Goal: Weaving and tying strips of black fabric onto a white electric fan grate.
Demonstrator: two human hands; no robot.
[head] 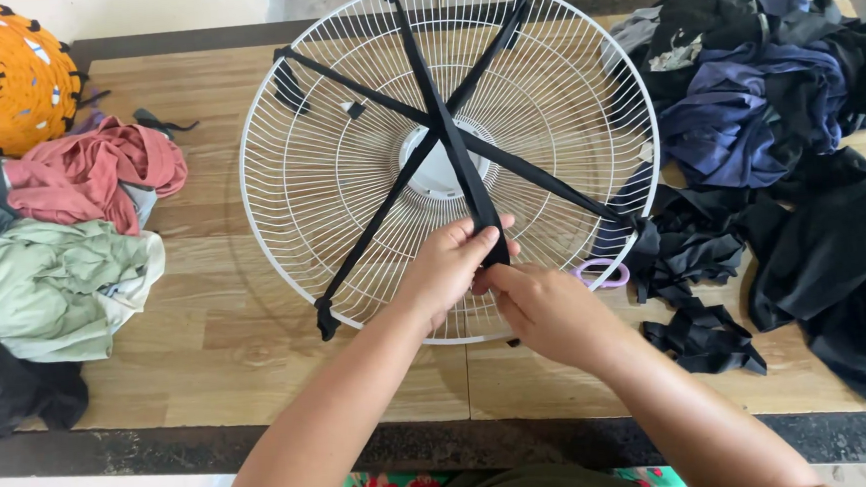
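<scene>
A round white wire fan guard point(328, 170) lies flat on a wooden table point(220, 357). Three black fabric strips cross over its hub like spokes. One black strip point(446, 122) runs from the far rim down to the near side, where both hands meet. My left hand point(450, 268) pinches that strip's near end with thumb and fingers. My right hand point(547, 312) grips the same strip just below, close to the guard's near rim. The strip's very end is hidden under my fingers.
Pink, green and grey clothes point(62, 236) are piled at the left, with a round orange woven mat point(2, 74) behind them. Black and navy clothes point(775, 102) are heaped at the right. Pink-handled scissors point(603, 273) and black scraps point(704, 337) lie beside the guard.
</scene>
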